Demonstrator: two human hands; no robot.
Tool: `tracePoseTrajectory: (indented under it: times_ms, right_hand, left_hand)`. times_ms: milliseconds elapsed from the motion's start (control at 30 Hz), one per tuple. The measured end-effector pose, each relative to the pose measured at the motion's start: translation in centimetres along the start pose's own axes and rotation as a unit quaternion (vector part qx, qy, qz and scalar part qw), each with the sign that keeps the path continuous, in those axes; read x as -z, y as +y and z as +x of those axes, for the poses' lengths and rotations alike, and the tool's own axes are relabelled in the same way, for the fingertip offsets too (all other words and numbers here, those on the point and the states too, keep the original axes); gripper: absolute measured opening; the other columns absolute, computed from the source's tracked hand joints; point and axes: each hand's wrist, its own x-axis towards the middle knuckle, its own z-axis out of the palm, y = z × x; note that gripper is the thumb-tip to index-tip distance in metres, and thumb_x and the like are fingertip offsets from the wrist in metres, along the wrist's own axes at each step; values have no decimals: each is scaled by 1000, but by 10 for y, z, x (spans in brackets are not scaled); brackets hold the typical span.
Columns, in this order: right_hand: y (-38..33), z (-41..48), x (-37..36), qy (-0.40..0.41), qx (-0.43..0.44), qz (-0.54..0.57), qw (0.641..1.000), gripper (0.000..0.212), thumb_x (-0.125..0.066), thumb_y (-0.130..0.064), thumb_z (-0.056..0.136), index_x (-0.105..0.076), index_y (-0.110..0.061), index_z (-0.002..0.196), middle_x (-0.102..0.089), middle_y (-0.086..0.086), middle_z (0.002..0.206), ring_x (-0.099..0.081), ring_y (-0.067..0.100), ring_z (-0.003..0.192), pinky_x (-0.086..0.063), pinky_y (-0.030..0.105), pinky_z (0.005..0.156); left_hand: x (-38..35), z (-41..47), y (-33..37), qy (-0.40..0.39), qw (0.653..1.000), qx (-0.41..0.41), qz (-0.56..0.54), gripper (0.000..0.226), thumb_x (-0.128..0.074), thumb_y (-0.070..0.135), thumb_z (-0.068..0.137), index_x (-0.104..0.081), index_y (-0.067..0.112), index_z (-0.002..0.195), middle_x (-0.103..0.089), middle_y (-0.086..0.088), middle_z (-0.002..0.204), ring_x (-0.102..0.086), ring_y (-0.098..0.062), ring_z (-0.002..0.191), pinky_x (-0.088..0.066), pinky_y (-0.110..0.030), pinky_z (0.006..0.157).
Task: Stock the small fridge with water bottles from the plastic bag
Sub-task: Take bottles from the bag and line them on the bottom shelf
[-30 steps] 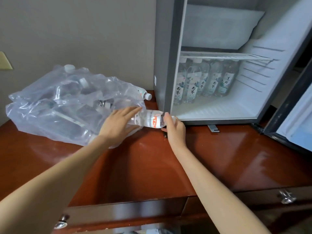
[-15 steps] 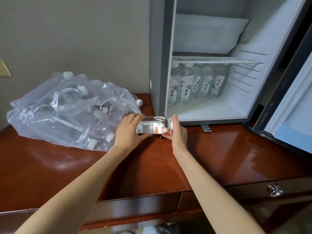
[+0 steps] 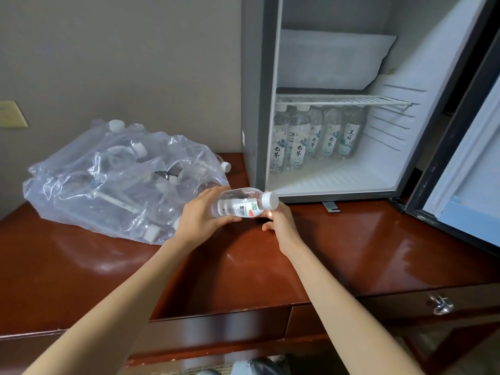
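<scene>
A clear water bottle (image 3: 243,203) with a white cap lies sideways in the air above the desk, cap toward the fridge. My left hand (image 3: 201,215) grips its base end. My right hand (image 3: 280,221) is under its neck, fingers touching the bottle below the cap. The clear plastic bag (image 3: 113,180) of several bottles lies on the desk to the left. The small fridge (image 3: 324,182) stands open, with several labelled bottles (image 3: 313,142) upright in a row under its wire shelf (image 3: 343,100).
The fridge door (image 3: 465,169) hangs open at the right. The red-brown desk (image 3: 351,253) has a drawer with a metal knob (image 3: 442,305) at front right. A beige wall stands behind the bag, with a wall plate (image 3: 10,113) at far left.
The bottle has come out of the bag and moved right toward the fridge. My left hand went from resting on the bag to gripping the bottle's base.
</scene>
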Motion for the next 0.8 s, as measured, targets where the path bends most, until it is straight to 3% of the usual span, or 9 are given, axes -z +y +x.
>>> tracePoseTrajectory:
  times_ms: [67,167,300,400,500,567,667,733,800]
  right_hand:
    - [0,-2,-1,-31,22,-4,999,22,-46,-29,86,-66,-34,94,-72,-18,88,-68,0,85,-47,15,51]
    - [3,-4,0,-70,40,15,997,20,-51,-17,97,-65,-31,101,-68,-12,102,-62,9,103,-54,20,69]
    - [4,-4,-2,-120,47,-4,992,25,-58,-23,95,-64,-30,118,-68,-16,113,-60,1,110,-53,21,86]
    - [3,-4,-3,-120,47,8,992,30,-63,-36,88,-66,-26,116,-69,-7,114,-61,11,114,-49,29,96]
    - [1,-5,0,-108,29,60,992,41,-66,-46,79,-68,-24,113,-71,2,111,-64,21,109,-45,41,104]
    - [3,-3,4,-110,24,91,989,38,-68,-47,78,-70,-26,110,-71,2,107,-64,23,106,-41,49,107]
    - [6,0,9,-123,22,117,985,40,-70,-41,82,-66,-23,118,-68,4,117,-60,23,117,-36,51,111]
    - [6,0,9,-139,22,121,983,45,-68,-35,87,-60,-18,128,-66,9,124,-60,25,119,-39,48,109]
    - [5,0,9,-136,15,128,982,52,-67,-32,86,-53,-15,133,-66,10,123,-63,23,115,-43,42,105]
  left_hand:
    - [3,-1,1,0,1000,15,-19,72,-76,62,62,-58,32,125,-60,24,118,-51,10,107,-37,-10,89]
    - [3,-5,0,1,996,42,-82,73,-74,64,61,-57,35,126,-58,29,117,-49,13,112,-33,-3,92]
    - [1,-6,2,12,979,82,-188,59,-78,46,71,-58,29,124,-63,20,118,-54,5,114,-40,-16,97]
    - [-14,-8,27,-1,939,89,-333,23,-62,36,89,-60,30,110,-71,10,104,-65,-8,102,-48,-20,86]
    - [-37,-14,49,-25,901,129,-412,25,-47,38,95,-58,27,115,-72,3,106,-68,-16,101,-54,-25,80]
    - [-44,-14,54,-39,912,127,-388,21,-42,32,100,-55,30,115,-68,-2,109,-65,-16,104,-53,-31,90]
    - [-43,-15,53,-20,938,117,-325,17,-40,25,102,-53,29,112,-52,-7,106,-46,13,100,-43,-16,93]
    - [-44,-17,52,12,958,98,-268,37,-39,26,103,-41,22,139,-48,-7,109,-36,16,99,-36,-2,86]
    - [-47,-20,51,46,968,80,-234,54,-37,32,103,-19,24,153,-49,14,116,-37,17,105,-30,2,87]
